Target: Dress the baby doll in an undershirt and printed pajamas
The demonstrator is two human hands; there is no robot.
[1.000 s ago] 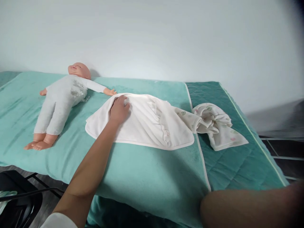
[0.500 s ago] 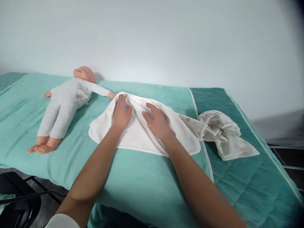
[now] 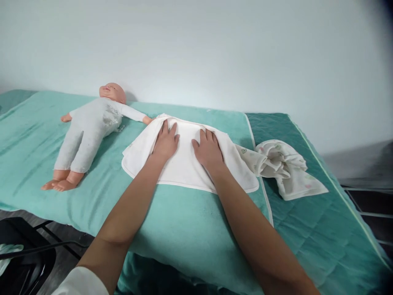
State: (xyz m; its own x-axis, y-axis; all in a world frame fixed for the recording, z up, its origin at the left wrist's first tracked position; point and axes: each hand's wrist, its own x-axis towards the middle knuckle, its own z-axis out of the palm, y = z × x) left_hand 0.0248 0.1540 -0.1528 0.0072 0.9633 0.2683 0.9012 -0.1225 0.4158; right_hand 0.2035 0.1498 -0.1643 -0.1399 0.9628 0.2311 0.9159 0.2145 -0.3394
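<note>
A white cloth garment with rounded corners lies spread on the light green cover. My left hand rests on it with the fingers stretched out, the left edge of the hand under a raised fold of the fabric. To its right, my right hand also lies on the fabric, fingers apart and pointing away from me, partly tucked under the fold on that side. A patterned sleeve-like part runs out from the cloth's right side.
A baby doll in white lies on its back at the left, one hand touching the cloth's edge. A crumpled patterned cloth sits on the darker quilted mat. A black chair stands at the lower left, before the bed's edge.
Both hands have flattened onto the cloth; the right one has moved farther forward. The middle wrinkles have smoothed out. The view has shifted slightly.
</note>
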